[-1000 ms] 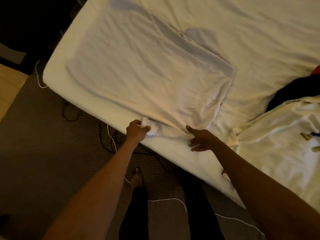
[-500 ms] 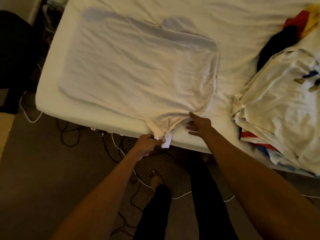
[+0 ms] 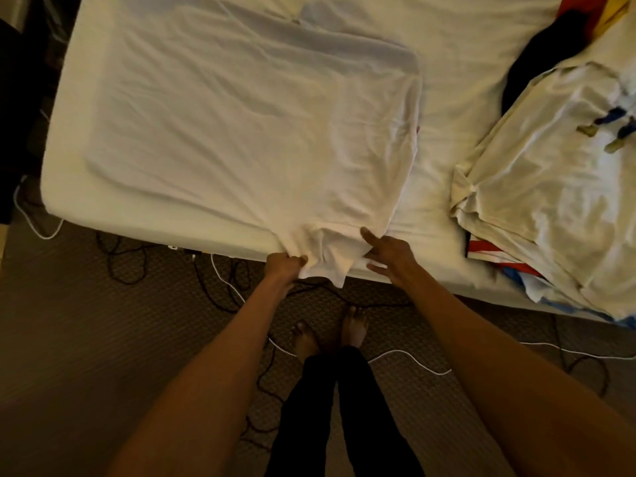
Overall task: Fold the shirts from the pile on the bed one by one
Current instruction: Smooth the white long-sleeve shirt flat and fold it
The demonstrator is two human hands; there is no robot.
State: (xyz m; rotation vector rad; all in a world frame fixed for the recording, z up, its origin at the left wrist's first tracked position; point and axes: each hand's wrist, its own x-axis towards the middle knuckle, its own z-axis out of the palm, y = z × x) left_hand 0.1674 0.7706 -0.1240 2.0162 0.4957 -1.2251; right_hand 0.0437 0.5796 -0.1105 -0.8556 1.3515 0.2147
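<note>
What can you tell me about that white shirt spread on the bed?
The white shirt is thin, soft, creased cloth, lying flat near the left corner of the bed, neck opening at the far side. Its near part hangs bunched over the mattress edge. The left hand grips that bunched cloth; the right hand, fingers spread, touches the shirt beside it. It lies apart from the pile on the right.

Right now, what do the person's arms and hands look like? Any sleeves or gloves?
No gloves: the left hand and right hand are bare, and I see no rings, watch or bracelets. The left arm and right arm are bare as far as the picture shows, so no sleeves. Lower down, dark trousers and bare feet.
</note>
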